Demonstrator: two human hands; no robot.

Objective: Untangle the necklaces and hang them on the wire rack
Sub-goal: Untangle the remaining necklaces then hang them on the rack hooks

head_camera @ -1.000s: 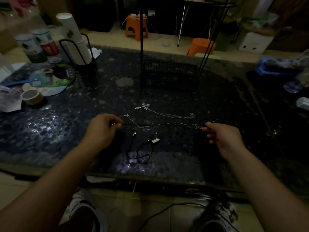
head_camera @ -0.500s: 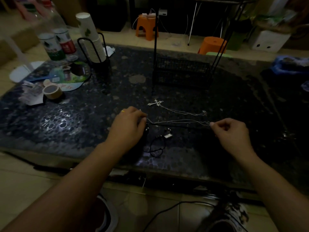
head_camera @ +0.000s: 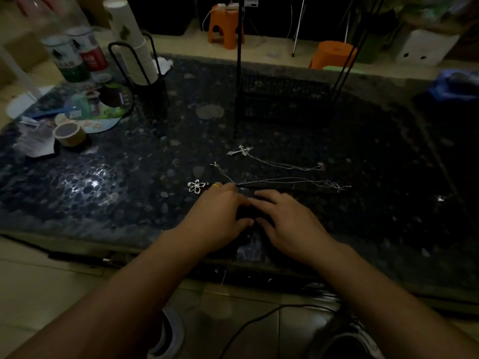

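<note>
While both forearms reach up from the bottom corners of the frame, the scene reads as follows:

Left hand: the left hand [head_camera: 220, 211] lies palm down at the centre of the frame on the dark pebble-patterned table [head_camera: 103, 182], fingers bent toward the right hand; a yellow ring shows on one finger. Whether it pinches anything I cannot tell.

Right hand: the right hand [head_camera: 287, 218] lies palm down just beside it, fingertips meeting the left's over a dark patch. Its hold is hidden too.

Flower pendant: a silver flower pendant [head_camera: 196, 186] lies just left of the left hand's fingertips.

Long chain: a thin silver chain [head_camera: 285, 180] runs left to right just above both hands, its long axis across the frame, ending in a small tangle at the right.

Cross necklace: a cross necklace [head_camera: 243, 150] lies further up, cross at the left, chain trailing right and slightly down.

Wire rack: the black wire rack [head_camera: 282, 99] stands upper centre, well apart from the hands, with thin uprights rising out of frame.

Around: a tape roll [head_camera: 69, 130], bottles [head_camera: 77, 54] and a cup stack in a wire holder [head_camera: 132, 47] crowd the upper left; orange stools [head_camera: 224, 24] stand on the floor beyond.
</note>
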